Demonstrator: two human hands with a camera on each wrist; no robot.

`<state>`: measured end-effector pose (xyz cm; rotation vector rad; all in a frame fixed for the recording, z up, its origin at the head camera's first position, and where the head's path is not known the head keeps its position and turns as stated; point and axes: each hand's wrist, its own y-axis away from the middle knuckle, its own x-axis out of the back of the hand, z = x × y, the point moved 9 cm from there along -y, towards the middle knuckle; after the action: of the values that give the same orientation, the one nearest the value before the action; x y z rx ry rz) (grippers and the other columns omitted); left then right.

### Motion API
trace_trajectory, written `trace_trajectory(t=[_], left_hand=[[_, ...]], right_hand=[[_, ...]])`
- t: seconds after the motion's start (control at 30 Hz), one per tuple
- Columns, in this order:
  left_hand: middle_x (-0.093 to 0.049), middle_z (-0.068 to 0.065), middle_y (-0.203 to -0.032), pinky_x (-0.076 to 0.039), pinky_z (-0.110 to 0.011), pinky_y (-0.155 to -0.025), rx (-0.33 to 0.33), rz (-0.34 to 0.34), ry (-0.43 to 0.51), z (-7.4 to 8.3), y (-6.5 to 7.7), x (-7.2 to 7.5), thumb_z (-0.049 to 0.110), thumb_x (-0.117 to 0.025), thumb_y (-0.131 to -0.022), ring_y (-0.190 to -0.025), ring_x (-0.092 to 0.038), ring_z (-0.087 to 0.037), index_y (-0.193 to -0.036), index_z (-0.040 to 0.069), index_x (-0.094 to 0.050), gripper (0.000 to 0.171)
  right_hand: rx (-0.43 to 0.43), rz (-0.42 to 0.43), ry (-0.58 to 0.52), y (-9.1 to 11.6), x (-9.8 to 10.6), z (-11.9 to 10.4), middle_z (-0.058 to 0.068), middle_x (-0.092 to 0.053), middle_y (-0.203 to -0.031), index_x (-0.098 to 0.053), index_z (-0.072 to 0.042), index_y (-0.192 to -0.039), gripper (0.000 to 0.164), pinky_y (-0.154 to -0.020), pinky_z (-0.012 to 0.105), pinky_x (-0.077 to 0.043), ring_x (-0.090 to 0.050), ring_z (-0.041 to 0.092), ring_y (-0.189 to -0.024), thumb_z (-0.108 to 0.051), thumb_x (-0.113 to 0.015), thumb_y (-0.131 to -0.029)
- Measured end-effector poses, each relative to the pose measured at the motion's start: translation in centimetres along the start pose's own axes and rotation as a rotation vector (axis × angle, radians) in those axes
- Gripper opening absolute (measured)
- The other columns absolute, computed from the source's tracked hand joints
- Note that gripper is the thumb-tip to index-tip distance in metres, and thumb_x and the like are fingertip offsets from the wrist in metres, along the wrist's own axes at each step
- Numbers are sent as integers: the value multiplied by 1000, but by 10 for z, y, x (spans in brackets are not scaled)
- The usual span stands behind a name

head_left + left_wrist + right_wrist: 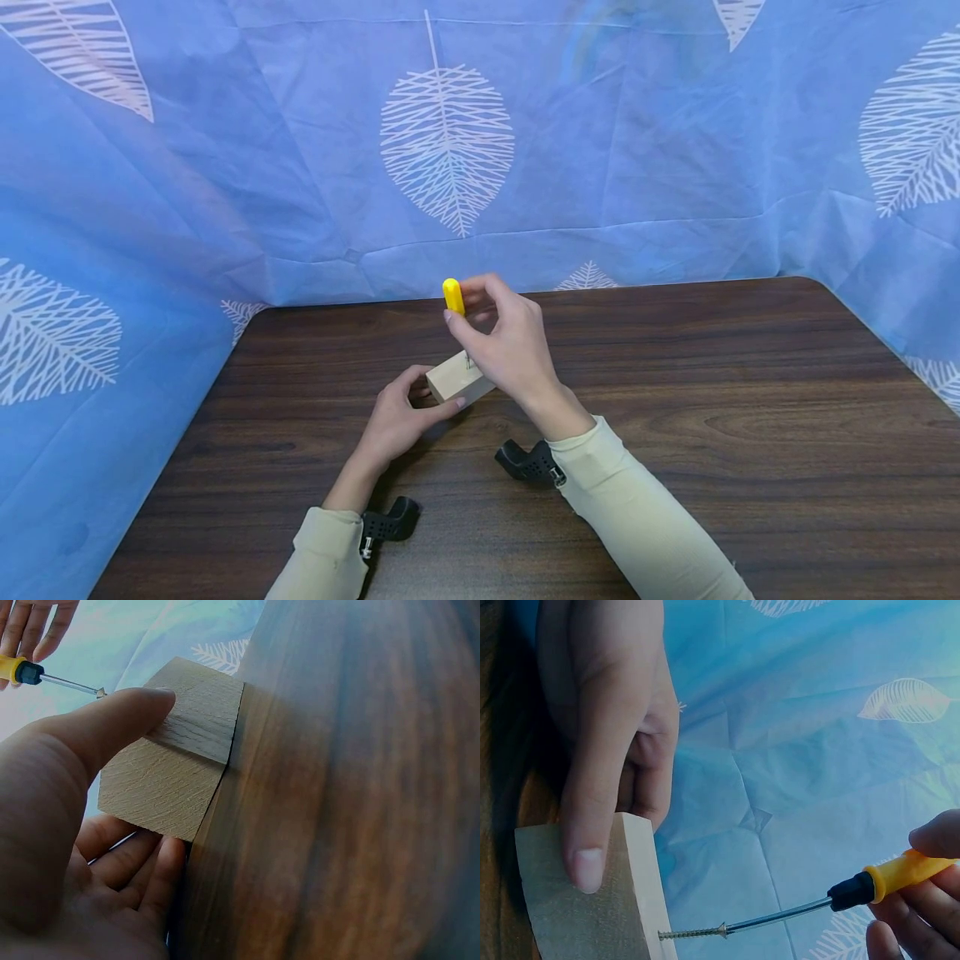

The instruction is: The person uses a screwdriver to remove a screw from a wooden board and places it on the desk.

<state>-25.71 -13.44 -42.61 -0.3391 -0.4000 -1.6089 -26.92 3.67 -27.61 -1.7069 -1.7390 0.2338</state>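
My left hand [390, 427] grips a pale wooden block [448, 380] on the table, with the thumb on its near side and the fingers around the left and far side. A screw [694, 933] stands in the block's top face, much of its threaded shank above the wood. My right hand [519, 346] pinches the yellow handle of a screwdriver [453, 297] between thumb and fingers, above the block. In the right wrist view the tip of the screwdriver's shaft [780, 915] meets the screw head. The left thumb hides most of the screw in the left wrist view.
The dark wood-grain table [675, 375] extends around both hands. Behind and to the sides hangs a blue cloth [315, 167] with white leaf prints. Black wrist mounts [393, 520] sit at both cuffs, close over the tabletop.
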Motion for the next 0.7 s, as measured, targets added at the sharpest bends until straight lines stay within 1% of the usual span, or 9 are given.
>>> trace_trajectory(t=[0.17, 0.23, 0.4, 0.6, 0.7], left_hand=[[-69, -9, -137, -54, -57, -111, 0, 4, -2, 0, 0, 0, 33, -90, -89, -131, -66, -34, -135, 20, -67, 53], [-69, -9, -138, -53, -58, -111, -1, 5, -4, 0, 0, 0, 33, -90, -89, -131, -66, -34, -135, 19, -67, 53], [-69, -9, -138, -53, -58, -112, -3, 5, -3, 0, 0, 0, 32, -90, -89, -132, -66, -34, -135, 20, -67, 53], [-69, -10, -138, -54, -58, -111, -10, 1, -2, 0, 0, 0, 33, -89, -90, -132, -66, -35, -135, 19, -67, 52], [-70, -10, -137, -54, -58, -110, -13, 0, -1, 0, 1, 0, 34, -89, -90, -131, -66, -36, -135, 19, -68, 51]], right_hand=[[-3, -1, -3, 0, 1, -1, 7, -80, -106, -72, -8, -118, 24, -90, 39, -63, -75, 20, -96, -10, -76, -95], [-16, -4, -1, 1, 1, 0, 6, -80, -105, -72, -9, -117, 24, -89, 42, -63, -76, 20, -96, -10, -76, -94], [-32, -7, 23, 2, 2, 1, 5, -80, -102, -70, -11, -116, 23, -88, 44, -61, -75, 20, -95, -11, -74, -93], [-32, -15, 36, 1, 1, 2, 3, -78, -99, -69, -10, -113, 19, -90, 42, -58, -71, 19, -93, -12, -71, -94], [-33, -18, 37, 1, 0, 2, 2, -77, -97, -69, -10, -112, 17, -85, 37, -56, -69, 17, -89, -13, -71, -96]])
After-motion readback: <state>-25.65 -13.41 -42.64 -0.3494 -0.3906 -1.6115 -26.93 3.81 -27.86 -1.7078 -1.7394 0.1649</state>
